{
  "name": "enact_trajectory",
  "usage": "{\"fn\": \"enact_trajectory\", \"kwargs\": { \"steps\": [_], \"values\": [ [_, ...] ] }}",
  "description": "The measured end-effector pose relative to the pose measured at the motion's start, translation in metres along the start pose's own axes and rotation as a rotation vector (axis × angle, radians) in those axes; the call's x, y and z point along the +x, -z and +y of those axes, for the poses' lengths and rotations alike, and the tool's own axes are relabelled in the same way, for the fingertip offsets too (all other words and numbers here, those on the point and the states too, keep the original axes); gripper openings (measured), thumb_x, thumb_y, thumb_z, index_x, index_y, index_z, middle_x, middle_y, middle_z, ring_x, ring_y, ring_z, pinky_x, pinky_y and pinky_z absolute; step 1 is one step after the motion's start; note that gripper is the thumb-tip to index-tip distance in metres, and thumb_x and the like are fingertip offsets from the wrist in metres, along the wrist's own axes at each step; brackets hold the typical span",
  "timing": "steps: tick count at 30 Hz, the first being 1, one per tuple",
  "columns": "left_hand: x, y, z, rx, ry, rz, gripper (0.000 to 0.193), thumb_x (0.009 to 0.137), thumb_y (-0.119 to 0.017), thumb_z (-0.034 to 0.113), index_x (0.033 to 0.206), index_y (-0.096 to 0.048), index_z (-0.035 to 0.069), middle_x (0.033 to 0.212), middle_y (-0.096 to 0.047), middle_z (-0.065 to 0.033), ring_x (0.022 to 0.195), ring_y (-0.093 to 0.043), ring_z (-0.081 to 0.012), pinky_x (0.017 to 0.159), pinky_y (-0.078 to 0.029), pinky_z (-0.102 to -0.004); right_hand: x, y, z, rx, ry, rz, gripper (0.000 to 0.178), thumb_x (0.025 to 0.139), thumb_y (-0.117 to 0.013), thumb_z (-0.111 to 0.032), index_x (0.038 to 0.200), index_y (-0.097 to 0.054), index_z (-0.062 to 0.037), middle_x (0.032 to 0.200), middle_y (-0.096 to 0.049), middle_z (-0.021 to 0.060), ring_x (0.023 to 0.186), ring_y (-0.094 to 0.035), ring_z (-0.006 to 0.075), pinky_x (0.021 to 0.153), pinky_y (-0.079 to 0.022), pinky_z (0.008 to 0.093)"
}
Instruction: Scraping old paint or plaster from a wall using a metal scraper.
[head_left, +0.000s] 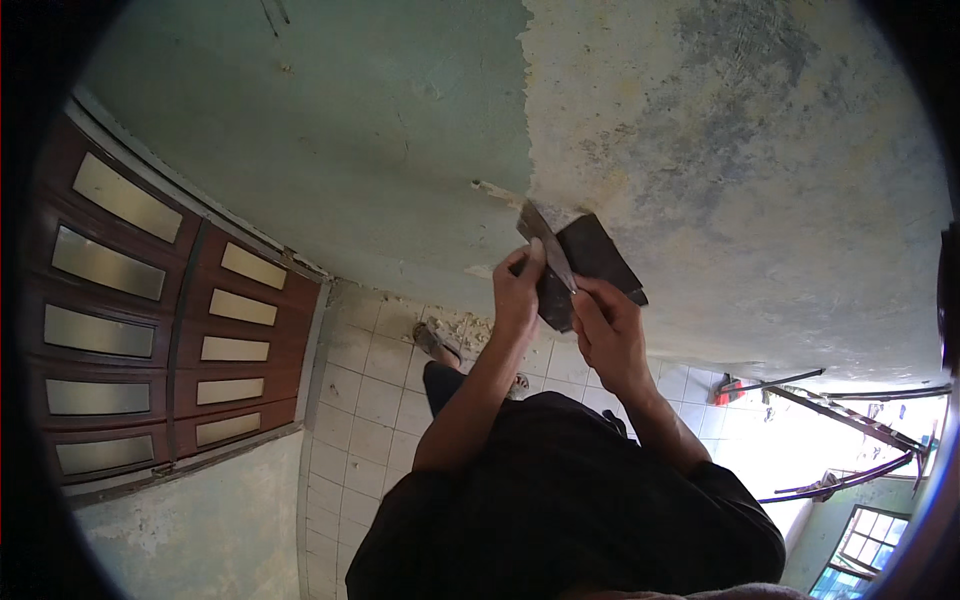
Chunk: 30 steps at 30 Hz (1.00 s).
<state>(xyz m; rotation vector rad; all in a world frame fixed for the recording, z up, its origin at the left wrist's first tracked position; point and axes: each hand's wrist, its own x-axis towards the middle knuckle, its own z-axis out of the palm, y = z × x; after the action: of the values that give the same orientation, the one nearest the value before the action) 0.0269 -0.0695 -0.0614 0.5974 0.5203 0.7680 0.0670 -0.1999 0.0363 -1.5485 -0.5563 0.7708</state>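
In front of my chest, both hands hold a scraper (548,243), its flat metal blade wide at the upper left and narrowing toward my right hand. My left hand (518,300) has its thumb on the blade, with its fingers partly hidden behind. My right hand (610,325) is closed around the narrow end, which its fingers cover. Just behind the blade is a dark, flat, stiff-looking piece (600,255); I cannot tell its kind or which hand bears it. Beyond lies a wall with green paint (400,130) on the left and a bare, mottled patch (700,140) on the right.
Paint flakes (465,330) lie on the white floor tiles (375,365) by the wall, near my sandalled foot (435,342). A brown panelled door (190,330) stands at the left. Dark poles (850,415) and a red object (730,388) are at the right, near a window (862,545).
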Motion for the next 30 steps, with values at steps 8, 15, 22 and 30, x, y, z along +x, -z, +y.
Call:
{"fn": "enact_trajectory", "kwargs": {
  "steps": [8, 15, 22, 30],
  "values": [
    [0.004, 0.005, 0.022, -0.03, -0.124, 0.079, 0.028, 0.103, -0.065, 0.027, 0.095, -0.069, 0.001, 0.088, -0.067, -0.0027, 0.08, -0.061, -0.01, 0.071, -0.05, -0.0273, 0.015, -0.019, 0.0, -0.124, 0.174, -0.051, 0.026, 0.104, -0.059, -0.015, 0.123, -0.065, 0.001, 0.071, -0.056, -0.002, 0.057, -0.047, 0.0027, 0.049, -0.036, 0.0225],
    [0.023, 0.004, 0.064, -0.003, -0.062, -0.021, 0.028, 0.103, -0.066, 0.028, 0.099, -0.069, 0.001, 0.088, -0.066, -0.0007, 0.08, -0.059, -0.0091, 0.072, -0.048, -0.0261, 0.037, -0.048, -0.013, -0.174, 0.174, -0.004, 0.027, 0.103, -0.062, -0.018, 0.124, -0.067, -0.002, 0.072, -0.057, -0.0025, 0.059, -0.046, 0.0018, 0.049, -0.036, 0.0216],
    [0.002, 0.014, 0.017, 0.085, 0.013, 0.073, 0.026, 0.103, -0.066, 0.025, 0.093, -0.07, 0.001, 0.084, -0.067, -0.0022, 0.075, -0.062, -0.01, 0.068, -0.05, -0.0271, -0.001, -0.027, -0.005, -0.171, 0.102, 0.031, 0.029, 0.104, -0.059, -0.016, 0.127, -0.066, -0.0007, 0.072, -0.056, -0.0026, 0.058, -0.046, 0.0026, 0.049, -0.037, 0.0219],
    [-0.01, -0.004, 0.048, 0.011, 0.073, -0.071, 0.029, 0.101, -0.069, 0.028, 0.093, -0.071, 0.0, 0.082, -0.066, -0.0006, 0.074, -0.057, -0.0074, 0.067, -0.047, -0.0262, -0.007, -0.04, 0.011, -0.183, 0.192, 0.164, 0.029, 0.103, -0.059, -0.014, 0.128, -0.066, 0.0001, 0.069, -0.056, -0.002, 0.052, -0.043, 0.0019, 0.046, -0.033, 0.0206]
  ]
}}
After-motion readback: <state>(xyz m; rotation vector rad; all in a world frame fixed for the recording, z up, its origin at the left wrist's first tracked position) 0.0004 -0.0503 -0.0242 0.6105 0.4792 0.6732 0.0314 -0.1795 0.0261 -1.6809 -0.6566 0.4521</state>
